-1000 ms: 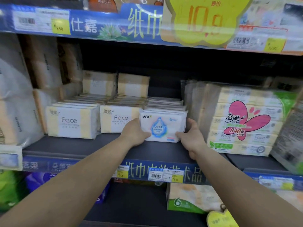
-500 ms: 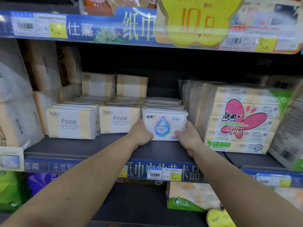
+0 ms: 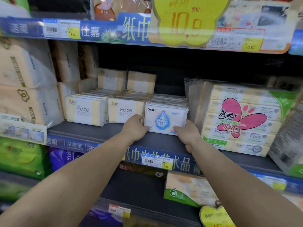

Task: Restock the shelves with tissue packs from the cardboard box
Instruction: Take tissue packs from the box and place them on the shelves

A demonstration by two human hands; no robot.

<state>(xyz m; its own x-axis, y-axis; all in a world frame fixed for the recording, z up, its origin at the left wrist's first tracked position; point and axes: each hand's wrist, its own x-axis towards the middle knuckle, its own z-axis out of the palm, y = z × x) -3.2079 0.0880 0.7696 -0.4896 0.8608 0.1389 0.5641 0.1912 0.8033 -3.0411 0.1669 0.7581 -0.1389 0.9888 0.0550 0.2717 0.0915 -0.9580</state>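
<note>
L hand [image 3: 135,128] fingers hidden behind white lotion tissue pack [image 3: 166,119]. Yellow price sign [image 3: 186,22] cut off at top, blurred. Shelf barcode label [image 3: 157,161] txt too small to read.

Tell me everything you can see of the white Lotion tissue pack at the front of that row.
The Lotion tissue pack is a soft white plastic-wrapped pack with a blue droplet print. It stands upright on the middle shelf, fronting a row of like packs, beside a Face pack. The left hand and right hand touch its lower corners.
</note>
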